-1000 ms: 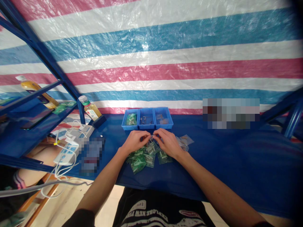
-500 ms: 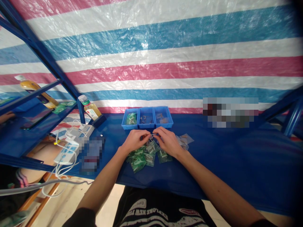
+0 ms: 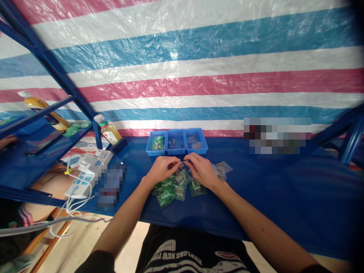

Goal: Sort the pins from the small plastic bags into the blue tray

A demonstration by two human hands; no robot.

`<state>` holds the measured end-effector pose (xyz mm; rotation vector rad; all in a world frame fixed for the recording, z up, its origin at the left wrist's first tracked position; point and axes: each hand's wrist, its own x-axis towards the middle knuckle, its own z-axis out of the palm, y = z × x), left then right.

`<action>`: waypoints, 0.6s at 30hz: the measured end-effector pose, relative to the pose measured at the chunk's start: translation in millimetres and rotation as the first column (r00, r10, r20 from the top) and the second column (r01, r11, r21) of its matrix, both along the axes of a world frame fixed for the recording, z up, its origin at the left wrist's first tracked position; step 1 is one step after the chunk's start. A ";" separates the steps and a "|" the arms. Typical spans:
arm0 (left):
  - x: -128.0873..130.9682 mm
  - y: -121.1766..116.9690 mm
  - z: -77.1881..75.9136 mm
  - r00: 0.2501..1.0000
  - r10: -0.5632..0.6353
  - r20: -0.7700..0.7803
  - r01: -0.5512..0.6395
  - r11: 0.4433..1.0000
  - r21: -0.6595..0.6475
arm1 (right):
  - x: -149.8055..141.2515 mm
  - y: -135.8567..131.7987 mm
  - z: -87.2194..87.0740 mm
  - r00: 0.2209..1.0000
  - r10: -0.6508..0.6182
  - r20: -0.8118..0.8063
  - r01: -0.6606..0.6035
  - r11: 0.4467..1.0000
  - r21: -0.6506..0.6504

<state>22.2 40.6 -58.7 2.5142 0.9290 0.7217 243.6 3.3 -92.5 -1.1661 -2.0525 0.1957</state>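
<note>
My left hand [image 3: 164,167] and my right hand [image 3: 200,169] meet over the table, with thumb and fingers pinched. Between their fingertips spans a thin metal screw [image 3: 184,162], gripped at either end; its exact shape is too small to make out. Just below the fingertips lie loose metal screws [image 3: 181,167]. Under and in front of the hands is a pile of small green-tinted plastic bags [image 3: 165,196] with metal pieces inside. Clear bags [image 3: 223,168] lie beside my right hand, partly covered by it.
Behind the hands stand three joined blue bins [image 3: 176,152] holding green bags, loose screws and clear bags. To the left are a power strip [image 3: 81,184] with white cables, a blurred-out flat object [image 3: 110,187] and a drink bottle [image 3: 108,131]. Another person's hand [image 3: 8,141] shows at far left.
My hands stay nearly in place, the fingers shifting slightly around the screw, which shows a little more between them. Another person's hand has come into view at the far left.
</note>
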 end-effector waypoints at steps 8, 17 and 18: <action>0.6 -0.1 0.7 1.000 0.000 -0.005 0.000 1.000 0.005 | 1.1 0.8 -1.7 1.000 -0.024 0.003 0.024 1.000 -0.009; 0.3 -0.5 0.4 1.000 0.006 0.004 -0.006 1.000 -0.003 | 1.3 -0.4 0.0 1.000 -0.018 0.020 0.018 1.000 -0.017; 0.3 -0.6 0.5 1.000 0.005 0.003 -0.005 1.000 -0.002 | 1.2 -0.3 0.2 1.000 -0.021 0.016 0.021 1.000 -0.016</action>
